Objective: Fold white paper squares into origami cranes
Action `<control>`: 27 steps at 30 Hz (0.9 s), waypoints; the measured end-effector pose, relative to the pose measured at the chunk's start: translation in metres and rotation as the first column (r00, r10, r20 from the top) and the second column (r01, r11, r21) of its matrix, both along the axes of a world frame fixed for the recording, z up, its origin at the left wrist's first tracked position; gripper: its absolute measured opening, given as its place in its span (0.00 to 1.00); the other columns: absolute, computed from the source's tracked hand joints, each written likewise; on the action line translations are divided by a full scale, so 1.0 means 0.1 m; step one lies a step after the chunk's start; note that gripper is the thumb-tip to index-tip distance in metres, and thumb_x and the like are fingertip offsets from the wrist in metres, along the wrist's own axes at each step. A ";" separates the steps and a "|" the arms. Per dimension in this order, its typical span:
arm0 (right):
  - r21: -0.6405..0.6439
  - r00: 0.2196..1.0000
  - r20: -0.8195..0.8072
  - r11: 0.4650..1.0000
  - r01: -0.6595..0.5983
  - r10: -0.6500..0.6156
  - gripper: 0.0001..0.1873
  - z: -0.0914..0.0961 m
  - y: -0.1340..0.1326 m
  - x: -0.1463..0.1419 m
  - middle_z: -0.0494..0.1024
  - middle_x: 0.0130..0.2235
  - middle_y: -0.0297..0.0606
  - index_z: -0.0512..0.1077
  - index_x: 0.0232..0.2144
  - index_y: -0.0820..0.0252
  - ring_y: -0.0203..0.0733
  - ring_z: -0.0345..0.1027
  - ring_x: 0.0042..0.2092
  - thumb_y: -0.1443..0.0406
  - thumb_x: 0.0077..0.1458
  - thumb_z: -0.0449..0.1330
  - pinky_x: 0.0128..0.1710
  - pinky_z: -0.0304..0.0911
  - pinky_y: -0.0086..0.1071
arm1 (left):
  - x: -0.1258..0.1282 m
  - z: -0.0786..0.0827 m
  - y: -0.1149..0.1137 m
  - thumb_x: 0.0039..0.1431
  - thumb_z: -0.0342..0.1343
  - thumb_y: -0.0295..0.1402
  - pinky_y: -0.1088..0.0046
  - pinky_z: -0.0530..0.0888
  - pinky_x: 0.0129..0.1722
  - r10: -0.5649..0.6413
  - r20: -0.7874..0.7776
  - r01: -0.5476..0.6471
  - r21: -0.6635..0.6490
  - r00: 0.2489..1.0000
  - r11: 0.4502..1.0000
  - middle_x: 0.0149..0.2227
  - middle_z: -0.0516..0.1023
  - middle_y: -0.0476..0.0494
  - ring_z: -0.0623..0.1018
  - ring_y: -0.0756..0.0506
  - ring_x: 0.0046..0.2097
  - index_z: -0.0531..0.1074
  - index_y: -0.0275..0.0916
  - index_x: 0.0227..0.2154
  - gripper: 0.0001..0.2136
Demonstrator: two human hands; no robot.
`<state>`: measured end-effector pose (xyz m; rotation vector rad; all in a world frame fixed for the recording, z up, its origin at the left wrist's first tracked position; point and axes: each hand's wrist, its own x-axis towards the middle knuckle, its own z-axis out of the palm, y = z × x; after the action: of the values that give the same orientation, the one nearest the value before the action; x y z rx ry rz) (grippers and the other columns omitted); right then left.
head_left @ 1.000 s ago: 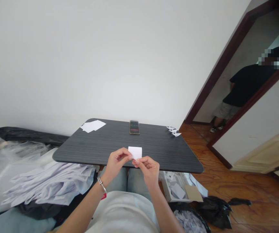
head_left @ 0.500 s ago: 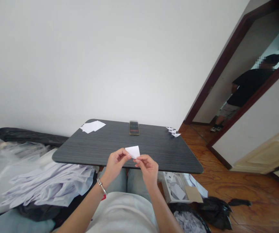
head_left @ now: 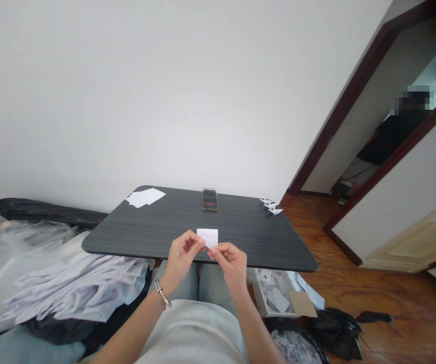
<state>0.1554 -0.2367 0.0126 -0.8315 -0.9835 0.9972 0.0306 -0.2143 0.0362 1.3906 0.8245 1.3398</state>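
Observation:
A small white slip of paper (head_left: 207, 235) is pinched between both of my hands just above the near edge of the dark table (head_left: 157, 230). My left hand (head_left: 182, 253) grips its lower left corner with closed fingers. My right hand (head_left: 231, 258) pinches the lower right edge. A metal bangle sits on my left wrist. On the table lie a loose stack of white sheets (head_left: 144, 196) at the far left, a dark phone (head_left: 209, 199) at the far middle, and several small folded paper pieces (head_left: 271, 205) at the far right.
A heap of white paper (head_left: 77, 285) lies left of my lap. A cardboard box (head_left: 278, 298) with paper bits and a black bag (head_left: 335, 328) sit on the wood floor at right. A person in dark clothes (head_left: 392, 136) stands in the doorway.
The paper slip went from a flat rectangle to a folded slanted shape and back to a rectangle between my fingers. The person in the doorway moved further away behind the frame.

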 end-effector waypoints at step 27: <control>-0.167 0.984 -0.012 0.970 -0.178 0.179 0.14 0.00 0.02 0.01 0.77 0.19 0.35 0.69 0.19 0.64 0.32 0.68 0.19 0.59 0.45 0.62 0.19 0.63 0.23 | 0.00 0.01 0.01 0.49 0.55 0.33 0.77 0.67 0.28 0.029 -0.096 -0.028 0.010 0.995 1.000 0.22 0.68 0.52 0.70 0.52 0.26 0.64 0.35 0.21 0.08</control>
<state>0.1564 -0.2344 0.0130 -0.8947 -0.9995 1.2470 0.0310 -0.2134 0.0377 1.4643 0.9070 1.3071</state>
